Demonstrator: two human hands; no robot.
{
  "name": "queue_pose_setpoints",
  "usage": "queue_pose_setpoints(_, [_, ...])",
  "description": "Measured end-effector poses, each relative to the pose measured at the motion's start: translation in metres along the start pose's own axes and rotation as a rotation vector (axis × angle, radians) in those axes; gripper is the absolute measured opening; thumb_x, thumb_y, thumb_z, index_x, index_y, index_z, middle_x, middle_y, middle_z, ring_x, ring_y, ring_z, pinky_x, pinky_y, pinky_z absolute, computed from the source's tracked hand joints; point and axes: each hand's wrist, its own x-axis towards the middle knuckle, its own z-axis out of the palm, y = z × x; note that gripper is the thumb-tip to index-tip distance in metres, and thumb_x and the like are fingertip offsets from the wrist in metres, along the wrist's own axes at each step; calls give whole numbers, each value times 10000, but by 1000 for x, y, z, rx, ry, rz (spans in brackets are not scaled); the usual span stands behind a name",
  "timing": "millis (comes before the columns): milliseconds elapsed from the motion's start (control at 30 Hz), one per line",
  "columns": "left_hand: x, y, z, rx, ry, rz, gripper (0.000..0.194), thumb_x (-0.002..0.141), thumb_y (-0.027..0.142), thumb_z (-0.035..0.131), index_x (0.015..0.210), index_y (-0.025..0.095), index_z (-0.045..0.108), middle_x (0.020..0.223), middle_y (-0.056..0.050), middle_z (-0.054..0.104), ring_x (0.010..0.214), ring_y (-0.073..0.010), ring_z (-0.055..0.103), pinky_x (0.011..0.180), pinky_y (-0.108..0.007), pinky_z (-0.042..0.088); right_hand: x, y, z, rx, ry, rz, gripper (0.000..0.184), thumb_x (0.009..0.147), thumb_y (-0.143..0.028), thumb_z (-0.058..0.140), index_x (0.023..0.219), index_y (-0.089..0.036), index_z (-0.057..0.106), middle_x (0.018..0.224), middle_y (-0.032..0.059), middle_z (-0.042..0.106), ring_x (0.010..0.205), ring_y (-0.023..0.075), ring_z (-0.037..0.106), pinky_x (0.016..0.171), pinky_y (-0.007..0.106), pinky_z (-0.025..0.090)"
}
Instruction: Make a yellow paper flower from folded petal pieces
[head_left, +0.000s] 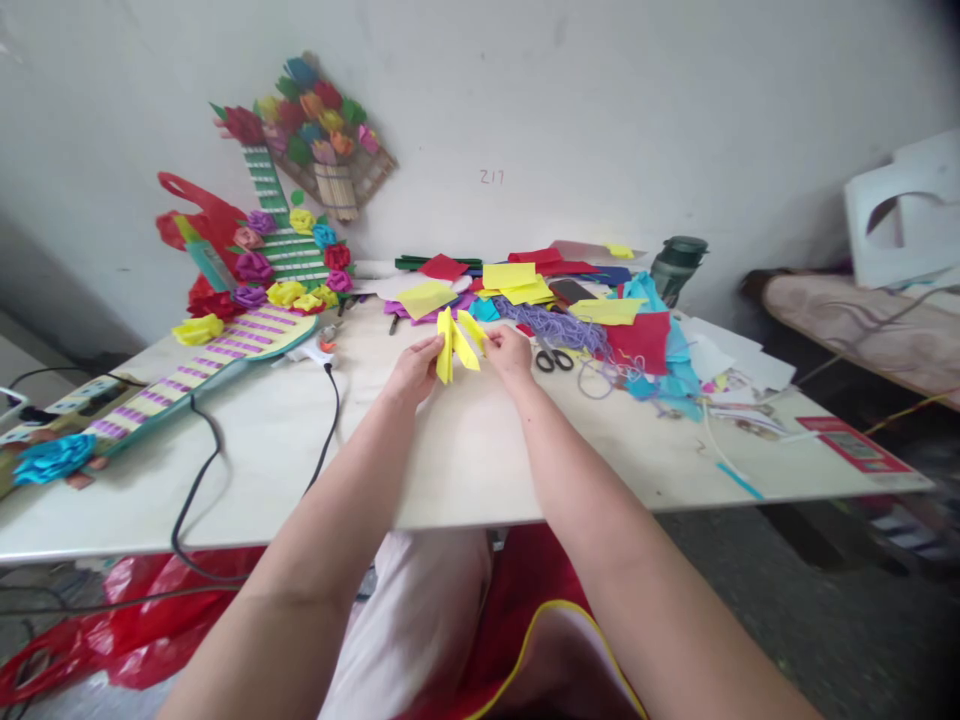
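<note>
A folded yellow paper piece (457, 343) is held up just above the white table (465, 460) between both my hands. My left hand (413, 370) pinches its left fold with closed fingers. My right hand (509, 355) pinches the right end of the same piece. Black-handled scissors (553, 357) lie on the table just right of my right hand. A heap of coloured paper sheets (525, 285) in yellow, red, blue and purple lies behind my hands, with purple yarn (559, 328) on it.
Paper-flower crafts (277, 260) stand at the back left against the wall. A glue gun (324, 345) with a black cable (196, 480) lies left of my hands. A dark green bottle (677, 265) stands at the back right. A red plastic bag (127, 630) is under the table.
</note>
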Motion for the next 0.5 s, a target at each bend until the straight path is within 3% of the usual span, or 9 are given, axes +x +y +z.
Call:
queue_pose_setpoints(233, [1, -2, -1, 74, -62, 36, 269, 577, 288, 781, 752, 105, 690, 662, -36, 651, 612, -103, 561, 566, -206, 410, -1, -3, 13, 290, -67, 58, 62, 665, -224, 602, 720, -197, 610, 729, 10, 676, 759, 184, 644, 727, 299, 488])
queue_pose_setpoints(500, [0, -1, -1, 221, -39, 69, 349, 543, 360, 790, 766, 108, 701, 630, -28, 637, 596, -107, 549, 579, -219, 401, -6, -13, 10, 614, -189, 224, 217, 627, -133, 583, 839, -178, 604, 750, -6, 659, 653, 128, 619, 605, 239, 494])
